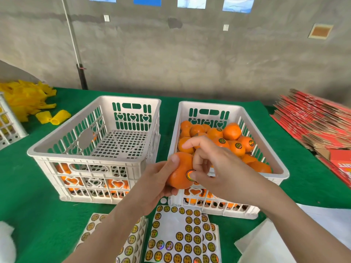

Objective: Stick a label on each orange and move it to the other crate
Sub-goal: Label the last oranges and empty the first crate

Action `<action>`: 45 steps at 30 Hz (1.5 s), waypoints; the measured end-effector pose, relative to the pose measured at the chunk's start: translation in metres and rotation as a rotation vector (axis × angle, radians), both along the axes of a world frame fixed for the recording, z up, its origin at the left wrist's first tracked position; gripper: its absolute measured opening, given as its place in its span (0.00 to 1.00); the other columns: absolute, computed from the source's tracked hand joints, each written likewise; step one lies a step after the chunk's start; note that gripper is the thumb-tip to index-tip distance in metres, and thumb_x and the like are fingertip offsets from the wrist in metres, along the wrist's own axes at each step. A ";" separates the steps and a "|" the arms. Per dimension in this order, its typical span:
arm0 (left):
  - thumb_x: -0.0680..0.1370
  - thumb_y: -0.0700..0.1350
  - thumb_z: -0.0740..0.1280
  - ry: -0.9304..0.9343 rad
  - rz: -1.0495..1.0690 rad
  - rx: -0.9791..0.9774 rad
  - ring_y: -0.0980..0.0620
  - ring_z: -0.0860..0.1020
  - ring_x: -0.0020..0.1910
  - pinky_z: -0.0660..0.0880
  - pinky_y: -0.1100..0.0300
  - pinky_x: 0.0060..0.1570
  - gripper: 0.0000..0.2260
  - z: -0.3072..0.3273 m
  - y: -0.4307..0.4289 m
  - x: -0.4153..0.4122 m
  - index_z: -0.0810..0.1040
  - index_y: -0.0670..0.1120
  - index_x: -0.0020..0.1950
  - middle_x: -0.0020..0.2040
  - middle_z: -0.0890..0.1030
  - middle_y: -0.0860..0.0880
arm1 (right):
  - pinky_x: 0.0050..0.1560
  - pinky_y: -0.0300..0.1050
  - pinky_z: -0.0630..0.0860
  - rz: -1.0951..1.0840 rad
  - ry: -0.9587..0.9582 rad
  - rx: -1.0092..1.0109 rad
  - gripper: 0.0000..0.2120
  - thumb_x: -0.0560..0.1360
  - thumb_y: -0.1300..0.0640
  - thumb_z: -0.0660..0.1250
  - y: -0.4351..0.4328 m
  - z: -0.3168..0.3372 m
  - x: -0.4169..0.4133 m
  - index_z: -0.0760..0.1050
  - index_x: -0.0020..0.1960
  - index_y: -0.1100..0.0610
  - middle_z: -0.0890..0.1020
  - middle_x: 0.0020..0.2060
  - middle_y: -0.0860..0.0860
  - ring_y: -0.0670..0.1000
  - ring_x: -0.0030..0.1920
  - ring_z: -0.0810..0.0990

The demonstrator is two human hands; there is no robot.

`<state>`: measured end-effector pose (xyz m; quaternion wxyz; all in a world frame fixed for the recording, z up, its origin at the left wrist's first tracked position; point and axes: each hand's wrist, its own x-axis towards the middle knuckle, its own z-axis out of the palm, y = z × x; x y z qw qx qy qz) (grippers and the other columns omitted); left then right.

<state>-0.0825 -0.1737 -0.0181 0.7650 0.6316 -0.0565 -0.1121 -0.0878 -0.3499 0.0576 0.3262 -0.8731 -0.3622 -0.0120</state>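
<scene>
– Sticker sheets (pixel 182 238), right by the table's near edge: rows of round gold-and-black labels, several sheets overlapping, some spots already peeled bare.

– And the hands above them?

– Left hand (pixel 152 186) grips the orange (pixel 178 168), thumb over the top, fingers wrapped underneath. It is held in the air, just before the near left corner of the right crate (pixel 210 103).

– The other hand?

– Right hand (pixel 214 168) is closed against the same fruit. Its thumb presses on a label (pixel 189 174) on the side facing us, the middle finger is bent against the peel above, and the index finger sticks out loose.

– Is the label flat?

– I cannot tell; the thumb covers part of it.

– What about the crates?

– Both white, slotted, with heart cut-outs, side by side on the green cloth (pixel 38 196). On the right, a pile of oranges (pixel 231 131), and a few I can see carry labels. The left crate (pixel 85 157) shows mostly bare perforated floor, with some oranges (pixel 115 184) visible through the slots of its near wall.

– Anything else around?

– Yellow foam sleeves (pixel 24 99) heaped at the far left, a stack of flattened red cartons (pixel 313 122) at the right, and white paper (pixel 266 243) at the near right corner.
</scene>
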 end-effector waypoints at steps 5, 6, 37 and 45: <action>0.67 0.68 0.68 -0.044 0.011 0.054 0.49 0.72 0.31 0.67 0.59 0.31 0.32 -0.001 -0.001 0.001 0.78 0.38 0.50 0.36 0.79 0.44 | 0.42 0.47 0.77 -0.038 -0.001 -0.108 0.23 0.75 0.59 0.66 0.004 0.003 0.003 0.59 0.59 0.39 0.74 0.37 0.45 0.44 0.39 0.75; 0.67 0.68 0.67 -0.058 0.018 0.069 0.50 0.72 0.30 0.67 0.59 0.30 0.32 -0.002 -0.001 0.001 0.78 0.38 0.50 0.35 0.78 0.44 | 0.41 0.47 0.77 -0.053 -0.018 -0.111 0.23 0.75 0.58 0.67 0.004 0.002 0.004 0.59 0.59 0.39 0.74 0.36 0.45 0.44 0.40 0.75; 0.80 0.46 0.59 -0.533 0.180 1.172 0.54 0.74 0.47 0.74 0.59 0.50 0.07 -0.028 -0.046 0.139 0.74 0.49 0.55 0.50 0.77 0.52 | 0.57 0.55 0.74 -0.881 0.226 -0.235 0.35 0.69 0.56 0.71 -0.045 -0.091 0.330 0.59 0.71 0.60 0.75 0.58 0.58 0.59 0.59 0.74; 0.79 0.38 0.59 -0.550 0.263 1.000 0.55 0.70 0.52 0.66 0.68 0.51 0.10 -0.024 -0.046 0.133 0.71 0.46 0.59 0.54 0.71 0.52 | 0.70 0.62 0.61 -0.862 -0.030 -0.273 0.33 0.73 0.54 0.68 -0.004 -0.071 0.316 0.59 0.73 0.57 0.64 0.71 0.59 0.62 0.70 0.63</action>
